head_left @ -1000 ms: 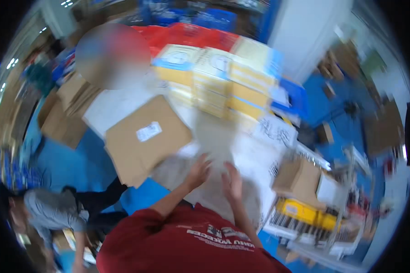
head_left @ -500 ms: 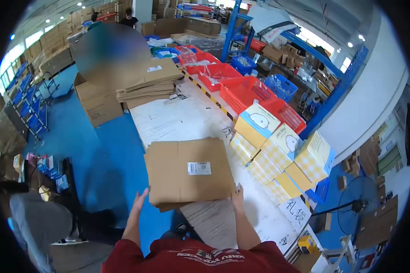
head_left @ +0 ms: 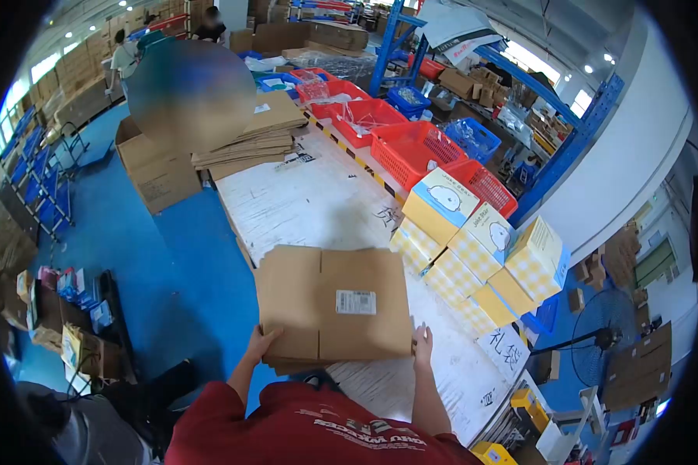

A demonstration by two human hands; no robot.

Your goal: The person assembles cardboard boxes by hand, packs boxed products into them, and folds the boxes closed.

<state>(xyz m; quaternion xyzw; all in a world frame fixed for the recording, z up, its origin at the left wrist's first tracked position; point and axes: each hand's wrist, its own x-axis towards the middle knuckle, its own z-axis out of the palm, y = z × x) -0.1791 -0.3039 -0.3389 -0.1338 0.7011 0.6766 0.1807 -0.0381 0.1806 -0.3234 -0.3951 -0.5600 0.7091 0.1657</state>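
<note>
1. Left hand [head_left: 261, 342]: clamped on cardboard stack [head_left: 295, 291], near corner; stack at its 1 o'clock.
2. Right hand [head_left: 422, 346]: at stack's 4 o'clock edge, grip unclear; stack at its 10 o'clock.
3. Stack partly over table [head_left: 287, 198]; yellow boxes [head_left: 475, 273] at stack's 2 o'clock.

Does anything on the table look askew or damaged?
Yes: the nearer cardboard stack overhangs the scuffed table's near-left edge, with lower sheets poking out unevenly. The far cardboard pile also looks askew, its edges staggered.
</note>
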